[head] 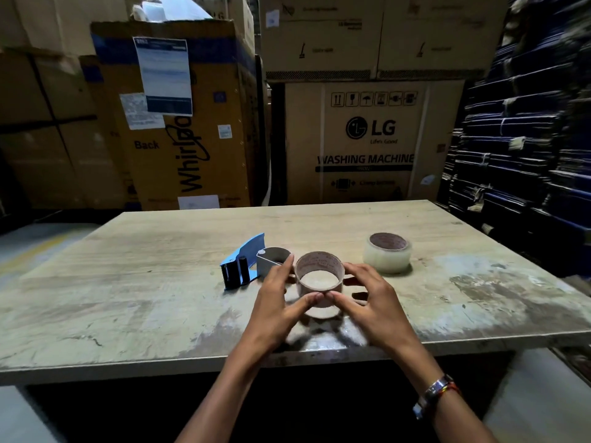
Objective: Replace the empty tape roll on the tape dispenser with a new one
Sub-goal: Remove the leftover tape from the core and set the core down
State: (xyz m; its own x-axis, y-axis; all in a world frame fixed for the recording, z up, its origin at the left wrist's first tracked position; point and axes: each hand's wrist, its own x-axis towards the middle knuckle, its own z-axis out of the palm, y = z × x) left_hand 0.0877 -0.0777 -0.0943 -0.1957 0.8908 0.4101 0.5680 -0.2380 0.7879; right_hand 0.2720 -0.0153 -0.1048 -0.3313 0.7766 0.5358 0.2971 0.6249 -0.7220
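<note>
Head view. I stand at a worn wooden table (160, 276) whose pale surface is scuffed and stained toward the near edge. Behind it are stacked cardboard cartons: a Whirlpool box (179, 123) at left with paper labels stuck on, an LG washing machine box (371, 145) in the middle, more cartons above. At right rises a dark blue stack of bundled flat material (524, 139); I cannot tell what it is in this light.

On the table, left of centre, lies the tape dispenser (244, 263): blue body, black roller end toward me, grey curved metal part at its right side. The new tape roll (387, 255), clear tape on a brown core, lies flat on the table to the right, well apart from the dispenser and just beyond my right hand.

Between them, in front of me, is the empty tape roll (319, 276), a bare cardboard core, tilted so its opening faces up toward me, apparently raised slightly off the table. My left hand (278, 298) grasps it from the left, thumb on the near wall, fingers curled round its far left side, the fingertips partly covering the dispenser's grey metal part. My right hand (367, 298) grasps it from the right, thumb meeting the left thumb at the near wall, fingers spread round the right side. Both forearms reach in from the bottom edge; a bracelet (436, 393) sits on my right wrist.
</note>
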